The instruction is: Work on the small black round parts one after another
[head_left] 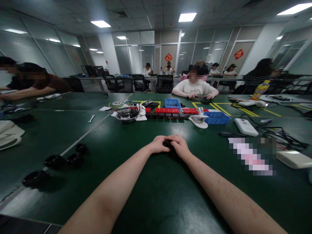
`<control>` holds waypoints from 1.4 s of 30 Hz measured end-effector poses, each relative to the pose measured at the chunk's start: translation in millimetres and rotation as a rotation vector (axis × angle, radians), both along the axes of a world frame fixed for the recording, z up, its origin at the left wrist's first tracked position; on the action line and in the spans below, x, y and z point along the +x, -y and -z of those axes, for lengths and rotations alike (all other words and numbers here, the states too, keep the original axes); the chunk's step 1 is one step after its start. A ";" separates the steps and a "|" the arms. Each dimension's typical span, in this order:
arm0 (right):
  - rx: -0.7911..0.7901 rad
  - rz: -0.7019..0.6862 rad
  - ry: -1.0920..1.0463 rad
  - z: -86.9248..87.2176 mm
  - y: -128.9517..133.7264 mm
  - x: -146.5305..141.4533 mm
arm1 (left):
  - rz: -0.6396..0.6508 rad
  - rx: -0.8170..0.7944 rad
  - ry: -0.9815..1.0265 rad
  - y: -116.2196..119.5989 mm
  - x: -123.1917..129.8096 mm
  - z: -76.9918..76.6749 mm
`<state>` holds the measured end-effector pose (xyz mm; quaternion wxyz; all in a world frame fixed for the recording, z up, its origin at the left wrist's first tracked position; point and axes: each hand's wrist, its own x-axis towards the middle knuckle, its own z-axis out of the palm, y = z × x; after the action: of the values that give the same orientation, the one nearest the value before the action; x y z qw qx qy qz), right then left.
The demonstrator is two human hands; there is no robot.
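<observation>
My left hand (159,144) and my right hand (179,145) meet at the middle of the green table. Between them is a small black object (168,143), mostly covered by my fingers, so its kind cannot be made out. Both hands are closed around it, thumbs on the near side, low at the tabletop. To the left lie several glossy black ring-shaped pieces, perhaps coils; one is a large black ring (36,178) near the front edge, another a smaller black ring (81,148) farther back.
Beyond my hands stand red power strips (166,110), a white clamp base (199,120), a metal bowl (125,115) and a blue bin (216,117). A wrench (91,119) lies left; a white power bank (245,126) and tangled cables (284,136) lie right. A co-worker (196,84) sits opposite.
</observation>
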<state>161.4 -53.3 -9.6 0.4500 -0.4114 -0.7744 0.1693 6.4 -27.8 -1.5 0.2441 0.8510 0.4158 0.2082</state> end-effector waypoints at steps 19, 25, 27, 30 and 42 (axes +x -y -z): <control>0.060 0.135 0.032 3.8 7.3 -6.7 | -0.026 0.206 -0.103 3.6 4.9 14.0; 0.054 0.150 0.052 5.1 6.3 -7.2 | -0.038 0.207 -0.123 1.1 6.1 16.6; 0.052 0.155 0.057 5.4 6.2 -7.4 | -0.038 0.211 -0.124 1.1 6.1 17.1; 0.049 0.163 0.063 6.0 6.0 -7.6 | -0.040 0.218 -0.124 1.3 5.9 17.7; 0.019 0.175 0.091 2.9 6.0 -9.3 | -0.072 0.243 -0.123 3.6 7.0 14.5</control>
<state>152.1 -59.4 -12.4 0.4313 -0.4806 -0.7565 0.1033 13.4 -31.4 -16.0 0.1055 0.8700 0.4320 0.2129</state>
